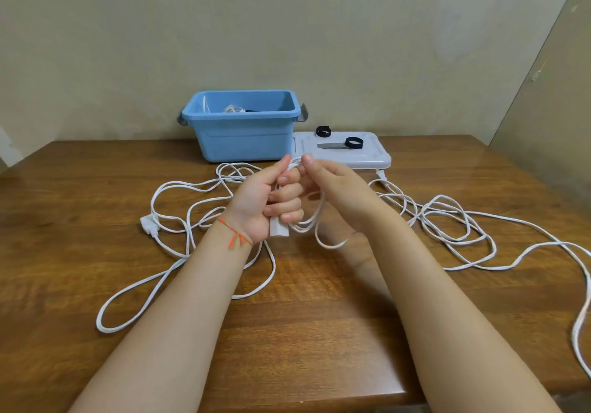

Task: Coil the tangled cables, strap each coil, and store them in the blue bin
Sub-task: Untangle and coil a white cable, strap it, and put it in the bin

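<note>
Basically a wooden table [319, 332] fills the view, w/ white cable [454, 236] sprawled in loose tangled loops across its middle, running off twd the right edge; another tangle lies left of centre, its plug [149, 223] near the left edge. Blue bin [243, 137] sits at the far edge, centre, lid off, some white cable and a dark bit inside. Just right of it, touching or nearly, lies a pale grey lid [367, 158], flat, w/ two black straps [353, 142] curled on top. No readable writing or brand anywhere. Left hand [268, 201] is fisted, fingers clamped round a small coil [307, 220] of white cable plus a white block end, held above the table centre. Right hand [335, 182] meets it, thumb and fingertips pinched on the cable at the coil's top. Orange thread bracelet [235, 236] on left wrist.
</note>
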